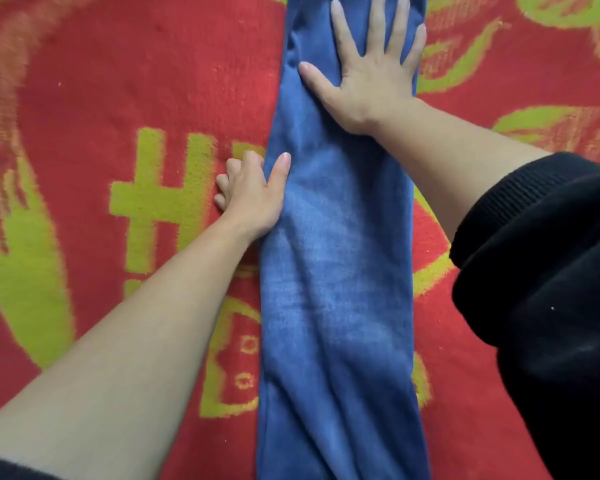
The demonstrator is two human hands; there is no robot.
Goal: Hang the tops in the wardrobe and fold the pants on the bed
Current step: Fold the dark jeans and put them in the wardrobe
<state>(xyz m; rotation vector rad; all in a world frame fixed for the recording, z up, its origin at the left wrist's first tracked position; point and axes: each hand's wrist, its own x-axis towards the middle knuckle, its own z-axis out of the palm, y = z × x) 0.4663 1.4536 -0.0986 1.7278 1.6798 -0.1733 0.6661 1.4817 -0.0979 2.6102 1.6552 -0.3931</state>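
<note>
Blue denim pants (336, 271) lie in one long strip down the middle of the bed, running out of view at the top and bottom. My right hand (371, 74) presses flat on the upper part of the pants with its fingers spread. My left hand (250, 192) is at the left edge of the pants. Its thumb lies on top of the denim and its fingers curl down at the edge beside it, so it seems to pinch that edge.
The bed is covered by a red blanket (136, 81) with yellow-green patterns. My black sleeve (541, 271) is pushed up at the right.
</note>
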